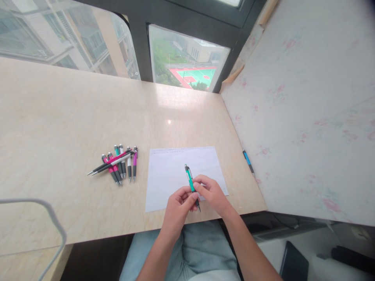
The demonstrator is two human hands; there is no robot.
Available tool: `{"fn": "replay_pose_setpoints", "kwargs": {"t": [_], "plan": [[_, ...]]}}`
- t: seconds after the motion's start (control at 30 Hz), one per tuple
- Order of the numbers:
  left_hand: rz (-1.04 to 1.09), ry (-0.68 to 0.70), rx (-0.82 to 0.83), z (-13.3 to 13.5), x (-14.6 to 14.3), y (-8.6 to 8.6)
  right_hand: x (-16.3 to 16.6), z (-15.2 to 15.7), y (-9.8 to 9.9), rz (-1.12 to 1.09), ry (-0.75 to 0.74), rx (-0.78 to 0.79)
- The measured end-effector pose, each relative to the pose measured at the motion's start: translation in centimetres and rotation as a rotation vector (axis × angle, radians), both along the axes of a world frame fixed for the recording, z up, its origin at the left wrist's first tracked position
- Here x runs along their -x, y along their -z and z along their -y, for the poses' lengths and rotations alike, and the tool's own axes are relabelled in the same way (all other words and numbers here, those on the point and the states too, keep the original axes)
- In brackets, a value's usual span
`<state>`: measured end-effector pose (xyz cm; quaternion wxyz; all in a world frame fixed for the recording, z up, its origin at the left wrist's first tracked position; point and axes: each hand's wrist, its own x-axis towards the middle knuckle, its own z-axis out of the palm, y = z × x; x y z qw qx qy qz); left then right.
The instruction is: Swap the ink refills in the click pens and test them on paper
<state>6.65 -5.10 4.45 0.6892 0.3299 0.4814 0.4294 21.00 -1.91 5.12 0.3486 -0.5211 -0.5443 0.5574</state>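
Observation:
A green ballpoint pen [189,177] with a black grip is held between both hands, its metal tip pointing down toward me and its clip end pointing away. My left hand [180,201] pinches the black grip near the tip. Fingers of my right hand [211,191] close on the green barrel from the right. Both hands are over the near part of a white sheet of paper [164,175], which has a faint line of marks along its far edge.
On the left lies a pile of several pens [118,164] in pink, white, green and purple. A blue pen [248,161] rests against the flowered wall [293,117] at right. A grey cable [49,212] curves over the near left of the tabletop [73,117]. Windows border the far side.

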Motion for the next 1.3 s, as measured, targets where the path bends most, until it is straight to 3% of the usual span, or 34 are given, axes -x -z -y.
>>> {"fn": "replay_pose_setpoints", "kwargs": {"t": [0.27,0.53,0.7,0.83,0.93,1.03,1.17,1.3], "plan": [[-0.083,0.136,-0.077,0.0,-0.2,-0.3,0.0,0.7,-0.5,-0.167,0.063,0.139],[-0.389,0.089,-0.206,0.4,-0.7,0.9,-0.8,1.3,-1.3,0.194,0.162,-0.027],[-0.338,0.203,-0.279,0.5,-0.8,0.7,-0.7,1.6,-1.4,0.127,0.131,-0.021],[-0.303,0.229,-0.277,0.6,-0.7,0.2,-2.9,1.1,-0.7,0.119,0.240,-0.038],[-0.263,0.203,-0.249,0.7,-0.5,0.3,-6.7,-0.3,0.2,0.373,0.347,-0.087],[-0.211,0.186,-0.224,0.7,-0.3,0.5,-11.0,-2.1,0.8,0.933,0.450,-0.123],[-0.155,0.161,-0.184,0.6,-0.1,0.4,-14.3,-4.2,1.4,1.204,0.493,-0.071],[-0.134,0.133,-0.160,0.5,0.1,0.2,-14.9,-5.4,2.0,1.361,0.511,-0.026]]}}
